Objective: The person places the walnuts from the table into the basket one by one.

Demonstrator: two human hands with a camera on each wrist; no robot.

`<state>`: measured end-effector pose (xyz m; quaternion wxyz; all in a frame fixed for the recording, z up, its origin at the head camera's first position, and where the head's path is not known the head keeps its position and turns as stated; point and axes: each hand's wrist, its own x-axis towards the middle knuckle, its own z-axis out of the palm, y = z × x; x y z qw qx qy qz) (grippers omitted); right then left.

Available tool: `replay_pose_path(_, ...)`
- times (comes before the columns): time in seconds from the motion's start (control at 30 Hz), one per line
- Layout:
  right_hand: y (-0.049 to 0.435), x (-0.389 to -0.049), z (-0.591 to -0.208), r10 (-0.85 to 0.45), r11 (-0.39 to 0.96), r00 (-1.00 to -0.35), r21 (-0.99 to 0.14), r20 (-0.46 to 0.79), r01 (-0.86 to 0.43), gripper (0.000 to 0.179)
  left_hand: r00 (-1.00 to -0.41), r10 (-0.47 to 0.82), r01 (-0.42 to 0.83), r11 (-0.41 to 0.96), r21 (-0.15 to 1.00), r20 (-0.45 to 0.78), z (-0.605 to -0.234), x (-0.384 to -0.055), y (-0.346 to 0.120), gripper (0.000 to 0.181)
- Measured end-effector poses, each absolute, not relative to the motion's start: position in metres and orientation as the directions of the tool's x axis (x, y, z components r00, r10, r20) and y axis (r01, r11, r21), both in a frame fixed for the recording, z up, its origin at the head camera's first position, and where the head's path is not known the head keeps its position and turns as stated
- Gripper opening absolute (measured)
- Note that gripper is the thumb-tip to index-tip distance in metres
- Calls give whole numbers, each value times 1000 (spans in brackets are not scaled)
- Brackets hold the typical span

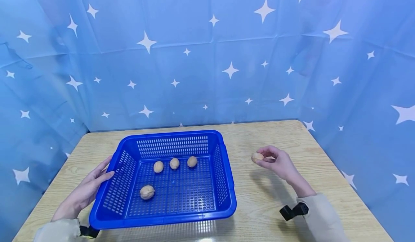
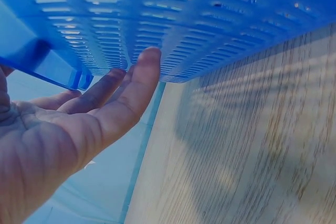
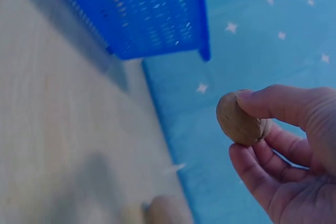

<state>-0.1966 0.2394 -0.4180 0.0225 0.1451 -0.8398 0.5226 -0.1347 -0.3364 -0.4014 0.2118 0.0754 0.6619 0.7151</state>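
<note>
A blue plastic basket (image 1: 163, 220) with slotted walls holds several walnuts (image 1: 147, 192), three towards the far side and one nearer the front left. My left hand (image 1: 85, 191) grips its left side, thumb over the rim; in the left wrist view the fingers (image 2: 142, 85) lie against the outer wall. To the right of the basket, my right hand (image 1: 277, 161) pinches a walnut (image 3: 239, 119) between thumb and fingertips, apart from the basket and above the table. The right wrist view shows the basket's outer wall (image 3: 147, 19) beyond it.
Under everything is a wood-grain table (image 1: 259, 206). A blue curtain (image 1: 194, 72) with white stars surrounds its back and sides. A blurred brown rounded thing (image 3: 167, 211) shows at the bottom of the right wrist view. Each wrist carries a black mount (image 1: 293, 210).
</note>
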Motion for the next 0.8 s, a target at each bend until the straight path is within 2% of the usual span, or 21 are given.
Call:
replay_pose_path(0.43,208,-201,-382,-291,350,-932,-882,218,-315,31,-893,417,-213,-53,976,-172,-402,-134,-337,66)
replay_pose_path(0.8,170,-208,-364,-357,296,-898,-881,256,-369,31,-909,359,-224,7,975,-212,-401,-134,-336,67)
